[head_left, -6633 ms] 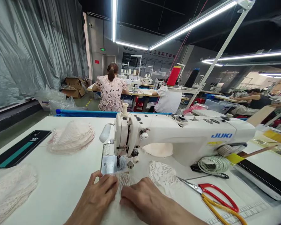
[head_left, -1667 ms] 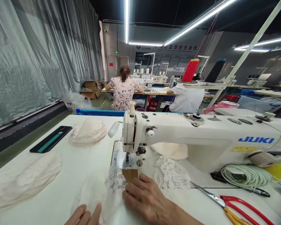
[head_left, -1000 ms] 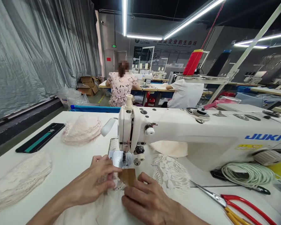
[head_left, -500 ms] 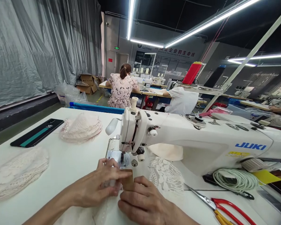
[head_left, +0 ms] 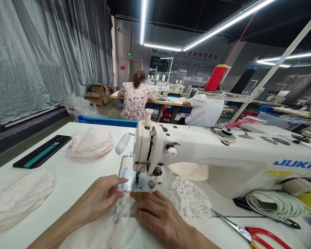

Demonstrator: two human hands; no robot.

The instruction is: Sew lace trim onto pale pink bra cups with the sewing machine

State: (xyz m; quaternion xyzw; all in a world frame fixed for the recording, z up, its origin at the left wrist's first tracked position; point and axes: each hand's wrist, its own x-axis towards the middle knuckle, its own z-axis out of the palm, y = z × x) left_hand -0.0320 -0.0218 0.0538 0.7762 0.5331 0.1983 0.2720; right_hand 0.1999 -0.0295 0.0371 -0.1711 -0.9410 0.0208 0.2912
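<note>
My left hand (head_left: 101, 195) is open just left of the presser foot (head_left: 137, 178), its index finger stretched over the metal needle plate (head_left: 126, 181) and its thumb apart, close to the lace. My right hand (head_left: 163, 216) is closed, fingers curled at the edge of the white lace fabric (head_left: 123, 211), which lies in front of the needle; the exact grip is hidden. A flat brown piece (head_left: 138, 196) shows beside the right fingertips, partly covered by them. The white sewing machine (head_left: 197, 141) stands over the plate.
Another lace piece (head_left: 189, 199) lies under the machine arm. Red-handled scissors (head_left: 243, 231) and a coiled pale cord (head_left: 272, 204) sit at right. Stacks of cut fabric (head_left: 90, 147) and a black case (head_left: 43, 152) are at left. Two people (head_left: 137, 98) sit ahead.
My left hand has moved left, away from my right hand, and its fingers have spread, uncovering more lace and the brown piece. My right hand stays nearly in place. The view has shifted slightly.
</note>
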